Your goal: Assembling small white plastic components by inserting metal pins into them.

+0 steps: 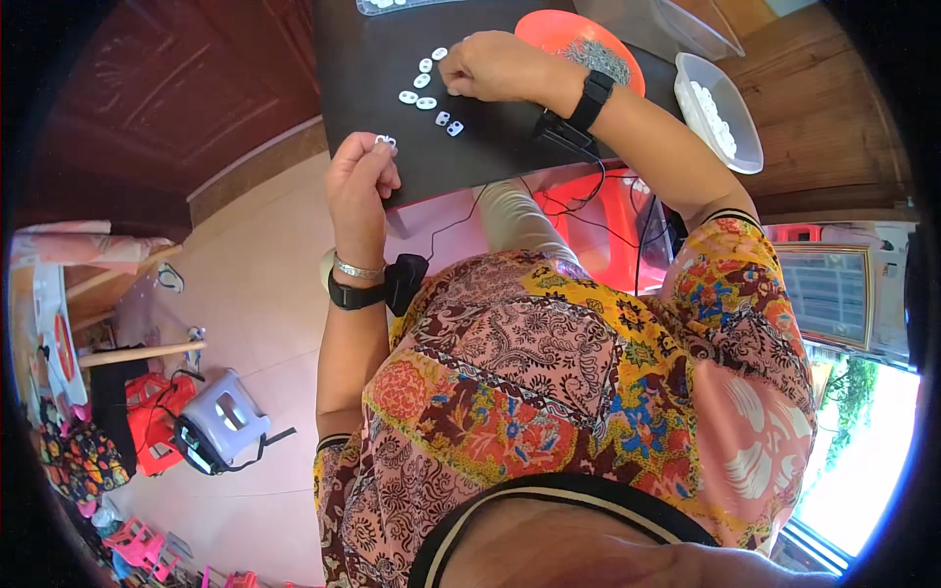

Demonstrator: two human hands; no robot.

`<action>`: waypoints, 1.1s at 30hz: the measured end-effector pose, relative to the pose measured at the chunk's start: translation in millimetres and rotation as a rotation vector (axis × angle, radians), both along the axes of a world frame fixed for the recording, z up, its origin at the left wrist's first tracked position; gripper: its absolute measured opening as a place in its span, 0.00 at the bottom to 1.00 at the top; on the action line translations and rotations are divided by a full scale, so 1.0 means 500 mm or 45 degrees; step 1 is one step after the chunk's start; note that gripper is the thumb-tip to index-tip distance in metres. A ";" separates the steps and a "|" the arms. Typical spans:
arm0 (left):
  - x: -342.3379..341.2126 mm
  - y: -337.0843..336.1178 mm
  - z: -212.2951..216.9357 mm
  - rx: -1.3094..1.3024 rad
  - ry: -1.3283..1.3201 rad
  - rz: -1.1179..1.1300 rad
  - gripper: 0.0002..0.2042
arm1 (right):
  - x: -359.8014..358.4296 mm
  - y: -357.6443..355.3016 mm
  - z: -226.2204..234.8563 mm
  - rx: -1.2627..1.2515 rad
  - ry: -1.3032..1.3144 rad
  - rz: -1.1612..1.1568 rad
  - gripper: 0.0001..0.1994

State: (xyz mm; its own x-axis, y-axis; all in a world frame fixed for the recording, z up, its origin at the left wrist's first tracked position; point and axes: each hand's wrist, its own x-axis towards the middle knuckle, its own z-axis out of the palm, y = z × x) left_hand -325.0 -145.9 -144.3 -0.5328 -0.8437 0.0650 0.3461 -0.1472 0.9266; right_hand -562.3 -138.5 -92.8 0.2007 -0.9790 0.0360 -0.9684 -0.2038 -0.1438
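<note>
My left hand (pixel 360 176) is at the table's near left edge, with thumb and fingers pinched on a small white plastic piece (pixel 385 143). My right hand (pixel 487 69) rests low over the dark table (pixel 392 39), fingers curled down; anything in its fingertips is hidden. Beside those fingertips lie several white oval pieces with two holes (pixel 422 80). Nearer to me are two small white pieces with dark openings (pixel 455 128). Just beyond my right wrist sits an orange-red plate (pixel 537 31) with a heap of small grey metal parts (pixel 595 61).
A clear plastic container (pixel 750 147) holding white pieces (pixel 713 113) stands at the right. Another clear tray (pixel 417 8) lies at the far edge. Black cables (pixel 637 240) hang below the table, by a red stool (pixel 613 230). A grey-lilac stool (pixel 230 421) is on the floor left.
</note>
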 end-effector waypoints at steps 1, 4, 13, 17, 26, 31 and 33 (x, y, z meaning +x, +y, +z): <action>-0.001 0.001 0.001 0.017 0.016 0.001 0.06 | -0.003 0.002 -0.002 0.016 -0.010 -0.009 0.04; -0.002 0.001 -0.002 0.005 0.016 -0.007 0.06 | -0.014 0.006 -0.001 0.038 -0.069 0.015 0.04; -0.003 0.002 0.003 0.000 -0.012 0.007 0.06 | -0.019 0.000 0.020 0.009 -0.172 0.080 0.05; -0.001 -0.002 0.002 -0.015 0.002 0.004 0.06 | -0.019 -0.008 0.027 0.000 -0.165 0.082 0.04; 0.008 0.003 -0.001 -0.007 -0.067 0.024 0.05 | -0.115 -0.091 0.080 -0.107 0.020 -0.042 0.07; 0.010 0.007 0.002 0.035 -0.067 0.030 0.05 | -0.219 -0.190 0.087 -0.199 0.106 -0.098 0.08; 0.003 0.002 -0.004 0.025 -0.070 -0.009 0.05 | -0.266 -0.229 0.056 -0.233 0.270 -0.102 0.08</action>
State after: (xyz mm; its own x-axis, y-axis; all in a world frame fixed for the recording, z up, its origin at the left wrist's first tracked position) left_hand -323.4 -144.9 -146.6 -0.5413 -0.8406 0.0190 0.2938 -0.1679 0.9410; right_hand -695.2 -252.8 -64.7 0.1451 -0.9731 0.1787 -0.9870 -0.1297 0.0954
